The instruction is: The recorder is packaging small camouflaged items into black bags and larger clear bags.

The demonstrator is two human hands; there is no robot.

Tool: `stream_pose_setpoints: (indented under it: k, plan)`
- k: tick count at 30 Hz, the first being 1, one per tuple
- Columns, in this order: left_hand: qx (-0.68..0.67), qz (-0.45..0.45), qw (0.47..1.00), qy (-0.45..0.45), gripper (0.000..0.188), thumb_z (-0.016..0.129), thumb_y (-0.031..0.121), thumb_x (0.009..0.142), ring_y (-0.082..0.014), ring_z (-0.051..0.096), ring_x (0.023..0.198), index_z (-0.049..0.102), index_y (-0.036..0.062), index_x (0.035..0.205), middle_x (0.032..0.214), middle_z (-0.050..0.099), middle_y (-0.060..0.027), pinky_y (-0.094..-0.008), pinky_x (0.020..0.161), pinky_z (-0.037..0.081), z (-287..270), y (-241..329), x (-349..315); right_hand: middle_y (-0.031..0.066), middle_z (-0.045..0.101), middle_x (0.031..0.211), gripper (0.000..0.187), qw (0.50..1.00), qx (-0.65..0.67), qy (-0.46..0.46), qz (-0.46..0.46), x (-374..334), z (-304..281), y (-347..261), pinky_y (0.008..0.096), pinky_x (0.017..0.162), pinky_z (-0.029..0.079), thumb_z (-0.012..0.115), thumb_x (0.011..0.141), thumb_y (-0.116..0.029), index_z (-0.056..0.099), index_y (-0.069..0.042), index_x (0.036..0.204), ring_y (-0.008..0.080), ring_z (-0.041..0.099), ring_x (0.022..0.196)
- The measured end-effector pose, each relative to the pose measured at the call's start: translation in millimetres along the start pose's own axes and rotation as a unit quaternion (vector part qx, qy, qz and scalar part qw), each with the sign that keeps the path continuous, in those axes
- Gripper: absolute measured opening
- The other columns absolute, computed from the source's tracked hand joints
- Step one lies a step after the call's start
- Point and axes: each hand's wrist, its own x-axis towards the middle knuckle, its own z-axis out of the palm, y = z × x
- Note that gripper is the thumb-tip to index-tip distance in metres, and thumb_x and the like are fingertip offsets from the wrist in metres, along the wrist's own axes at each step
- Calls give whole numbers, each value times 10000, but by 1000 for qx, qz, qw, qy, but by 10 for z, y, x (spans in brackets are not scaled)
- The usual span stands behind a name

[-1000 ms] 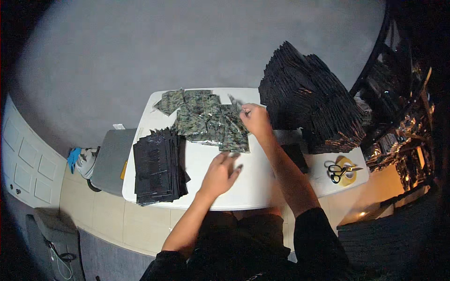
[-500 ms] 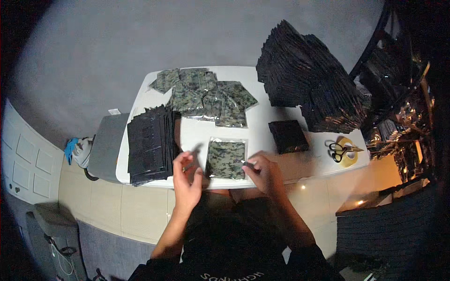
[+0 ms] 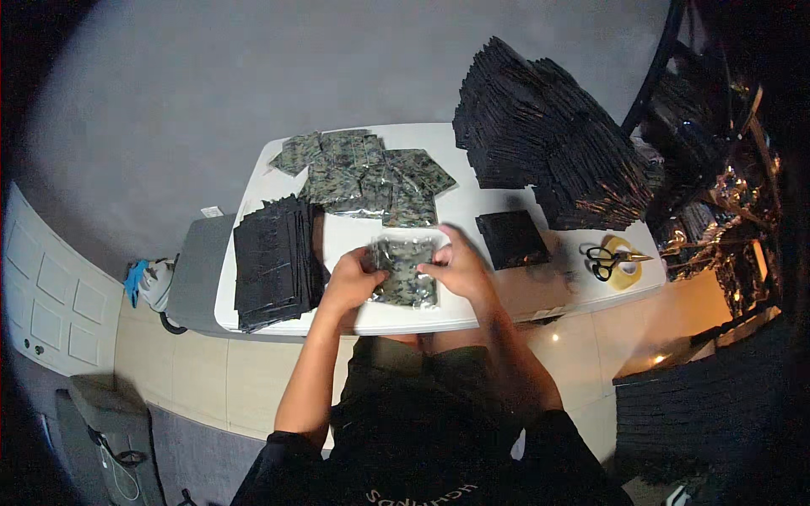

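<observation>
A folded camouflage cloth in a see-through plastic bag [image 3: 407,271] is between my two hands near the table's front edge. My left hand [image 3: 353,280] grips its left side, thumb on top. The right side is held by my right hand [image 3: 458,266], with the thumb on the upper face and the forefinger stretched along the far corner. Just beyond lies a pile of similar bagged camouflage packets [image 3: 350,175]. A stack of folded black cloth pieces [image 3: 274,266] is left of my left hand. To the right of my right hand sits a smaller black stack [image 3: 510,239].
The white table [image 3: 346,234] also bears a large leaning heap of black folded cloth [image 3: 548,135] at the far right. Scissors [image 3: 604,261] lie on a roll of yellowish tape [image 3: 625,275] by the right edge. A grey bench [image 3: 199,270] stands to the left.
Both hands have closed in on the bagged camouflage cloth and now grip its sides. The left hand came from beside it. A small dark item at the right fingertips no longer shows.
</observation>
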Motion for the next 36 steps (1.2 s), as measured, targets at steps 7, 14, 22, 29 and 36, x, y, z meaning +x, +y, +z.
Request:
stream_pose_setpoints:
  k: [7, 14, 22, 29, 36]
  plan:
    - [-163, 32, 981, 100, 479, 761, -2, 934, -199, 727, 1033, 701, 24, 1409, 1092, 737, -97, -352, 915, 595, -253, 490, 159, 69, 663, 932, 536, 967, 6, 71, -244, -234, -435, -1068, 345, 773, 572, 843, 863, 27, 709, -82, 1370, 175, 684, 840]
    - [-104, 66, 974, 189, 521, 627, -88, 1011, -296, 651, 1302, 570, 25, 1517, 1455, 567, -182, -416, 1108, 573, -157, 147, -408, 128, 683, 1010, 290, 950, -124, -119, -260, -833, 209, -534, 478, 917, 565, 883, 905, -168, 763, -52, 1143, 328, 665, 1102]
    - [140, 204, 968, 39, 315, 614, 55, 1038, -490, 539, 1455, 702, -13, 1332, 1486, 623, -246, -528, 1238, 428, -2, 568, -764, 158, 662, 1260, 335, 976, -150, 51, -151, -801, -93, -462, 484, 1027, 549, 801, 964, -146, 695, -71, 1273, 387, 660, 1188]
    - [291, 202, 933, -63, 618, 507, 402, 1140, -468, 293, 1658, 502, 54, 1651, 1768, 406, -177, -698, 1319, 223, 253, 503, -577, 225, 568, 1584, 538, 931, -286, 24, -224, -503, 66, -198, 540, 1278, 382, 711, 1028, -223, 602, -18, 1513, 413, 502, 1511]
    - [352, 181, 914, -84, 740, 525, 482, 1114, -459, 237, 1686, 368, 125, 1743, 1824, 325, -119, -731, 1315, 189, 279, 435, -575, 235, 494, 1676, 580, 912, -334, 1, -239, -550, 60, -27, 547, 1299, 354, 638, 1093, -292, 552, 3, 1585, 404, 457, 1558]
